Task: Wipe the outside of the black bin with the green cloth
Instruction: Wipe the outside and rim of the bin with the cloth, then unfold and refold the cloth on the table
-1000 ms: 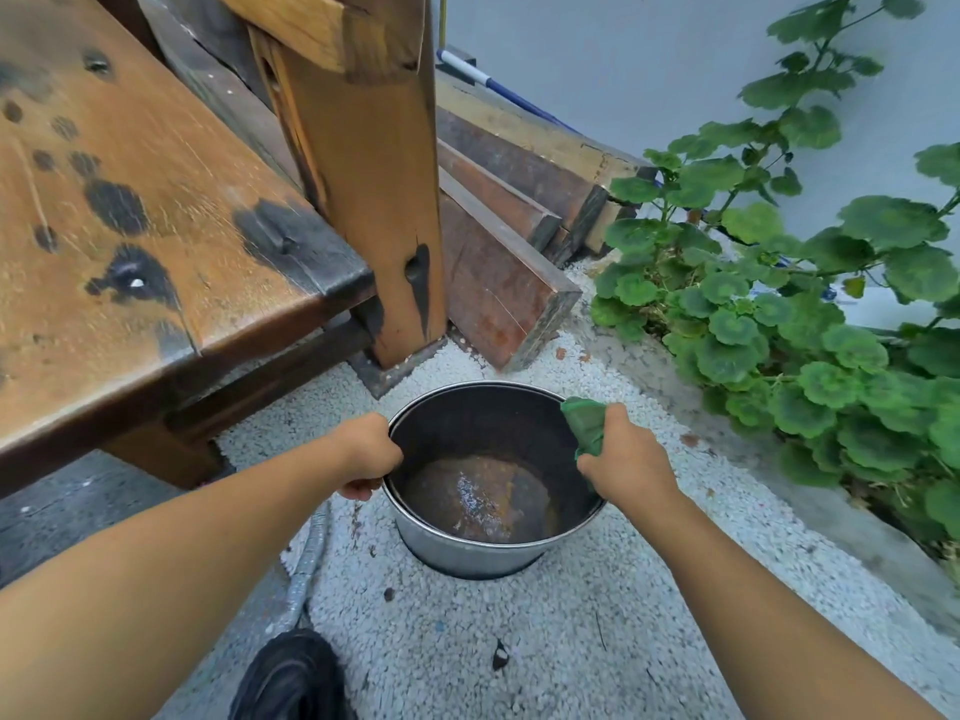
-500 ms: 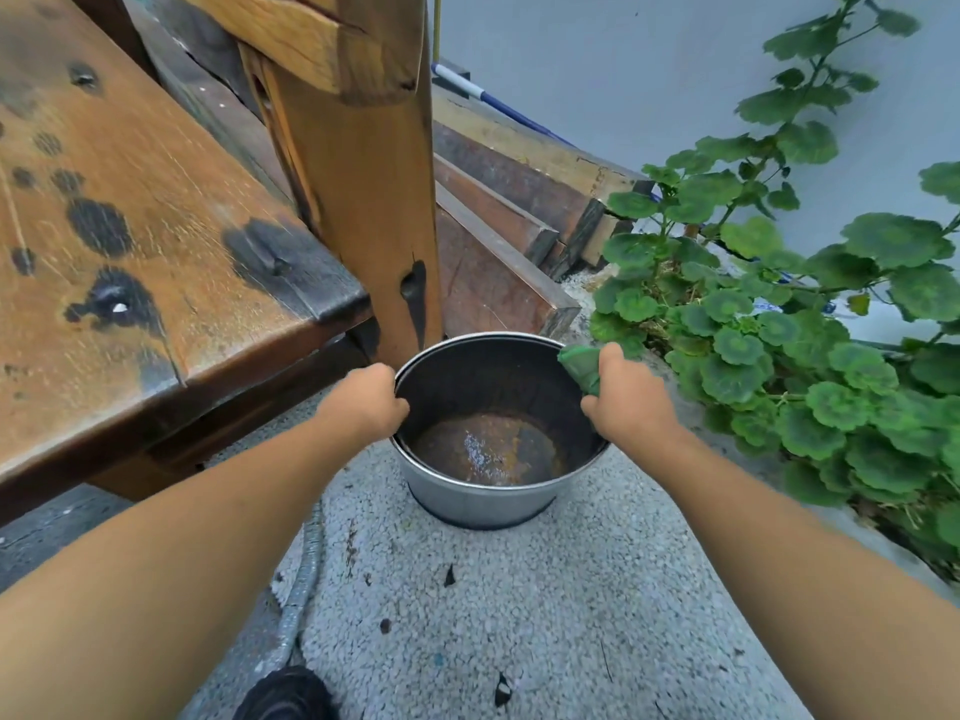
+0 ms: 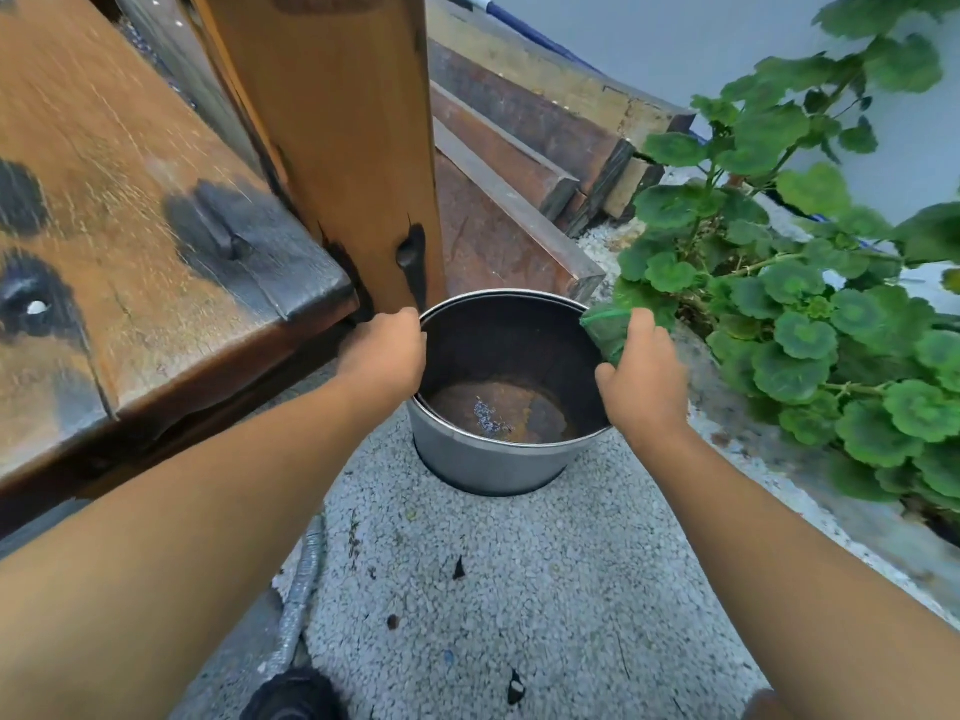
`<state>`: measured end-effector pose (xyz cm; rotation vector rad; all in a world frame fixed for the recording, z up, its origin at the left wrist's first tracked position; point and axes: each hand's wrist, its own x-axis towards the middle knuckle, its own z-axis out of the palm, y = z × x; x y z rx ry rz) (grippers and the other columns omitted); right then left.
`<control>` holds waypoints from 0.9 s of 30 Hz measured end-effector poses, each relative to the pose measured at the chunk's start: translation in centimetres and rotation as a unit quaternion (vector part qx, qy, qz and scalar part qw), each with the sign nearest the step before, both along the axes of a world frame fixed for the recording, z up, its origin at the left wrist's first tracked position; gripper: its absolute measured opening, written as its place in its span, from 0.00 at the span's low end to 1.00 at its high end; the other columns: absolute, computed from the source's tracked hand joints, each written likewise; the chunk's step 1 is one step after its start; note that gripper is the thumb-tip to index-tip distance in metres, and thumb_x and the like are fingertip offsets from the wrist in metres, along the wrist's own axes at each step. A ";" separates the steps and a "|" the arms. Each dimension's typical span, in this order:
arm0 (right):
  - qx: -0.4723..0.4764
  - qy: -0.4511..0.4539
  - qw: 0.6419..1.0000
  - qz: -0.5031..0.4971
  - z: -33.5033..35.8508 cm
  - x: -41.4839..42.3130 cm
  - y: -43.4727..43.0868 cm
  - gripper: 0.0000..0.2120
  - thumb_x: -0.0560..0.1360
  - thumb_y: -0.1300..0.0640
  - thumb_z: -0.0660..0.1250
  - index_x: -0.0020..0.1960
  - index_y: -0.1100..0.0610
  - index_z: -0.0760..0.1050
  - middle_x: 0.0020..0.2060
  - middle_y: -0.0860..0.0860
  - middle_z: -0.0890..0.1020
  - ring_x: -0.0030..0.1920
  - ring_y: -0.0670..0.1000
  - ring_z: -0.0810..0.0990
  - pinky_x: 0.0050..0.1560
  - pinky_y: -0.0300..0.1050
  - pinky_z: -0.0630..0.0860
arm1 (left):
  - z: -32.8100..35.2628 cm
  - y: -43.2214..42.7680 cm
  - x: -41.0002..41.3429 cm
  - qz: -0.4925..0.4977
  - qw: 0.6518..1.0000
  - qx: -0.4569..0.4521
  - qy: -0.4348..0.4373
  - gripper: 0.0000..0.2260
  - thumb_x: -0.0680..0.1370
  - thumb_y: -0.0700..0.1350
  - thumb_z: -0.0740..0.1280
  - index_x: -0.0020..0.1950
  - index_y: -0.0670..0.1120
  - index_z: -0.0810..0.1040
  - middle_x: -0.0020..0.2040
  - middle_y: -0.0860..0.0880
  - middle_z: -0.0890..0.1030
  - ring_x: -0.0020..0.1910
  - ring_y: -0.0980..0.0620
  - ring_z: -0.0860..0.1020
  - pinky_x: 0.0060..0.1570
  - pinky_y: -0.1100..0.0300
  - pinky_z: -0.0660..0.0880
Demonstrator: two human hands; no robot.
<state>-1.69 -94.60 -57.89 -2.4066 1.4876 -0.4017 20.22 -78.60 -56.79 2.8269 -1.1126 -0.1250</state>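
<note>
The bin (image 3: 483, 462) is a round metal bucket, dark inside with a rusty bottom, standing on the pebbled ground close to a wooden post. My left hand (image 3: 384, 350) grips its left rim. My right hand (image 3: 644, 371) holds the green cloth (image 3: 605, 330) against the bin's right rim, with the cloth bunched under the fingers. The far outer side of the bin is hidden.
A worn wooden table (image 3: 130, 241) and its post (image 3: 343, 148) stand at the left, right beside the bin. Stacked timber beams (image 3: 524, 163) lie behind. A leafy green plant (image 3: 810, 304) crowds the right side. A hose (image 3: 301, 595) runs along the ground.
The bin and both hands have shifted away from me, toward the post and beams. Both hands keep their hold on the rim.
</note>
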 end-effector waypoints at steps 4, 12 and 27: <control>0.030 -0.059 0.998 -0.024 0.2 -0.2 0.3 0.24 0.72 0.60 0.70 0.65 0.56 0.65 0.54 0.56 0.76 0.51 0.62 0.77 0.45 0.53 0.75 | 0.1 0.2 -0.3 -0.007 1.000 -0.021 -0.001 0.16 0.83 0.56 0.55 0.43 0.46 0.67 0.35 0.46 0.71 0.32 0.43 0.68 0.32 0.53 0.65; 0.100 -0.027 0.995 -0.009 7.8 -2.0 3.8 0.27 0.77 0.60 0.70 0.71 0.56 0.63 0.64 0.59 0.72 0.59 0.63 0.77 0.48 0.55 0.78 | 6.2 5.7 -6.1 0.030 0.959 0.022 0.281 0.26 0.80 0.51 0.65 0.72 0.42 0.60 0.68 0.37 0.65 0.60 0.34 0.74 0.56 0.47 0.71; 0.608 -0.241 0.754 0.062 53.3 -15.8 23.4 0.14 0.79 0.55 0.63 0.64 0.44 0.76 0.56 0.51 0.84 0.55 0.50 0.84 0.51 0.53 0.83 | 52.2 19.9 -26.6 0.186 0.628 -0.282 0.701 0.11 0.78 0.45 0.70 0.58 0.41 0.80 0.54 0.42 0.84 0.50 0.47 0.84 0.49 0.51 0.82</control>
